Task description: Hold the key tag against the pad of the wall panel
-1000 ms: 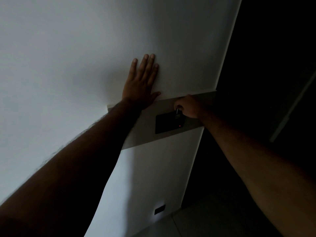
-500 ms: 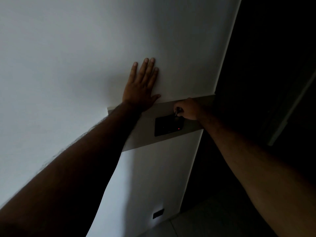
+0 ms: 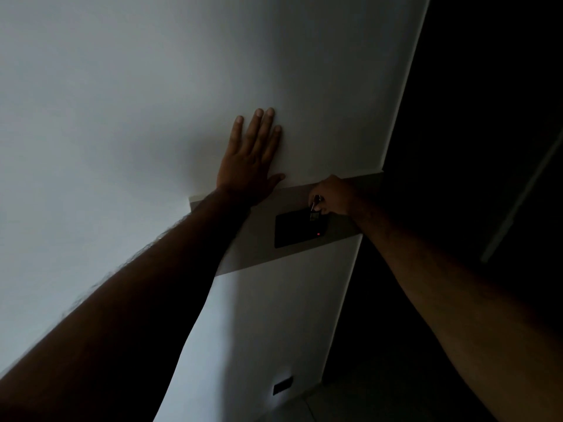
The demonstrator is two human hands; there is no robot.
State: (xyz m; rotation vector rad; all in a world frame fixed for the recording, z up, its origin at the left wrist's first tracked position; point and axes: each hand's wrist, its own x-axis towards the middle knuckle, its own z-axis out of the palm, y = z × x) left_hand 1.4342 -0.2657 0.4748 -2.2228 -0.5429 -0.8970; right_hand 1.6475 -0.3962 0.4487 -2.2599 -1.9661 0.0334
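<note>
Working a small metal tool (image 3: 315,208) at the top right corner of the black panel (image 3: 300,228), the right hand (image 3: 333,196) has its fingers curled tight round the tool's handle; the tip meets the panel's upper edge. The dim light does not show whether the tool is a key or a driver. A red light (image 3: 318,234) glows on the panel, below the tool. The panel sits in a grey band (image 3: 253,242) across the white wall (image 3: 137,102).

The step in hand looks like fitting or turning the tool at that corner; the next move likely calls for a steady twist with the tip kept seated.

Left of the panel and above it, the left hand (image 3: 248,166) lies flat on the wall, fingers straight and spread, bracing.

Right of the panel the wall ends at a corner edge (image 3: 399,117), beyond it a dark opening. The right forearm has free room there. A vent (image 3: 283,384) sits well below the panel, near the floor.
</note>
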